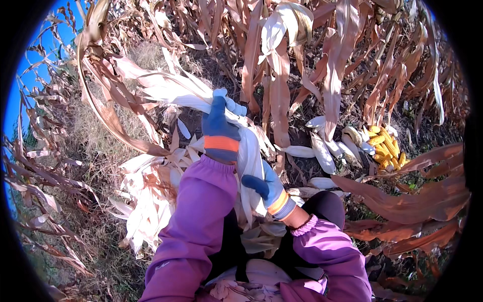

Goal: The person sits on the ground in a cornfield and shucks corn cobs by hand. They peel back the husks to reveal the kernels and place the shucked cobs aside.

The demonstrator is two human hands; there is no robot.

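Both my hands wear blue work gloves with orange cuff bands. My left hand (222, 126) is closed around pale, dry corn husks (177, 90) near the middle of the view, and the husk leaves fan out to its upper left. Below and to the right of it, my right hand (266, 188) grips the lower part of the same husk bundle, where long husk leaves (251, 158) hang down between the two hands. Whether an ear of corn is inside the husks cannot be seen.
Husked yellow corn ears (386, 147) lie piled at the right. Unhusked ears (322, 153) lie on the ground nearer the middle. A heap of stripped husks (151, 204) is at the left. Dry standing corn stalks (279, 87) rise ahead, and broad dry leaves (403, 196) reach in from the right.
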